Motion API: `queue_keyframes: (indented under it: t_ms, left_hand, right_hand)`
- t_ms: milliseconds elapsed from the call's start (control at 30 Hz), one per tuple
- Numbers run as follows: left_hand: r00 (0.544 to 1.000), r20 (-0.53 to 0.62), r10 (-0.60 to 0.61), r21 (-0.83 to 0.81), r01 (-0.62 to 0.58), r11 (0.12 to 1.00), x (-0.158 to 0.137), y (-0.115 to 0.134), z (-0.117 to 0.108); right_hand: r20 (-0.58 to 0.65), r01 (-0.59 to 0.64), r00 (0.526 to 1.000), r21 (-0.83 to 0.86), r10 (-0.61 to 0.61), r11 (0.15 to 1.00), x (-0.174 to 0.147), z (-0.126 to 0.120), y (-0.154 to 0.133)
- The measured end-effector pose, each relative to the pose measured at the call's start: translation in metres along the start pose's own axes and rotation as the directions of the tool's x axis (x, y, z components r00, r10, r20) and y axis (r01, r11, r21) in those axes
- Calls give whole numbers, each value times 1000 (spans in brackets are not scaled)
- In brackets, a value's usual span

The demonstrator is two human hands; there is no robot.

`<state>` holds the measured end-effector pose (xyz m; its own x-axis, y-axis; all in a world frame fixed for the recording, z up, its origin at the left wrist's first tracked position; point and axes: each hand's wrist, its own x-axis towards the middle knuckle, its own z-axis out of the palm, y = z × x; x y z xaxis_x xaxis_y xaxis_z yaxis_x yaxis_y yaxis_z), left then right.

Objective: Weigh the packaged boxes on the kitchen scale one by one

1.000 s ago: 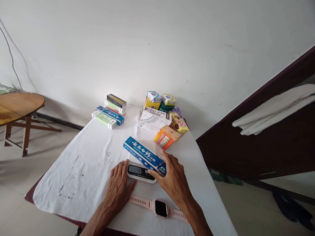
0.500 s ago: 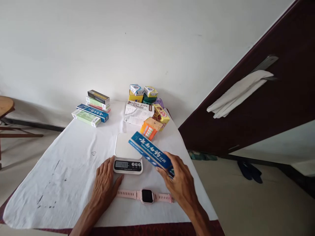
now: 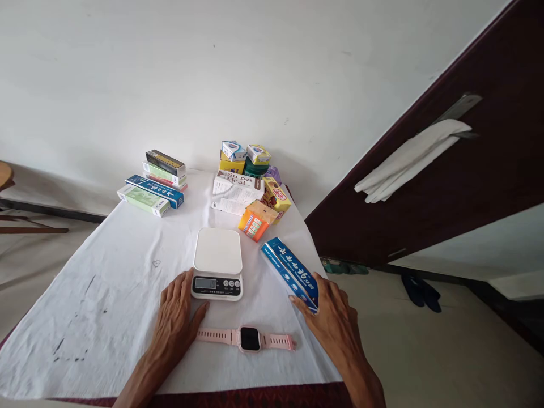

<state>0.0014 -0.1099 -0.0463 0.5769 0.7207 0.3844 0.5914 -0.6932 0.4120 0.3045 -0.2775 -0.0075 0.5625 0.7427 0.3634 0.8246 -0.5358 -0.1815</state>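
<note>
My right hand (image 3: 329,309) grips the near end of a blue toothpaste box (image 3: 291,272), right of the scale; whether the box touches the cloth I cannot tell. A white kitchen scale (image 3: 218,252) stands in the middle with a bare platform, its small display lit but hard to read. My left hand (image 3: 175,317) rests on the cloth at the scale's left front corner, fingers stretched out and thumb apart. Just in front of the scale lies a pink smartwatch (image 3: 250,339) with its strap spread flat.
Toothpaste boxes (image 3: 155,191) are stacked at the back left of the white cloth (image 3: 127,272). At the back right stand a Super Meal box (image 3: 238,187), an orange packet (image 3: 256,221), a yellow box (image 3: 276,195) and other cartons. A dark door (image 3: 425,187) is on the right.
My right hand has carried the toothpaste box rightward and down, away from the scale platform. The left hand stays by the scale. The view has shifted slightly.
</note>
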Motion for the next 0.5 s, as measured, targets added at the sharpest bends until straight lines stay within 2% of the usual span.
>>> queue_keyframes:
  t_ms: [100,167,233,333,433,500]
  left_hand:
    - [1000,-13,-20,-36,20,999,-2,2,-2]
    - [999,-8,-40,-65,39,997,-2,4,-2]
    - [998,13,-55,-91,55,994,-3,5,-1]
    - [997,27,-73,-98,75,992,-5,6,3]
    - [996,17,-90,-103,91,990,-8,5,10]
    - [994,28,-102,-113,105,988,-11,4,18]
  right_hand:
    - [-127,64,990,-30,-67,998,17,-15,-34]
    - [-171,159,975,104,-139,982,36,-22,-70]
    - [-154,299,952,284,-265,911,60,-23,-115]
    - [-58,456,876,425,-479,782,103,-9,-192]
    - [147,473,820,372,-553,799,151,20,-264]
    - [222,477,799,334,-559,813,181,44,-301]
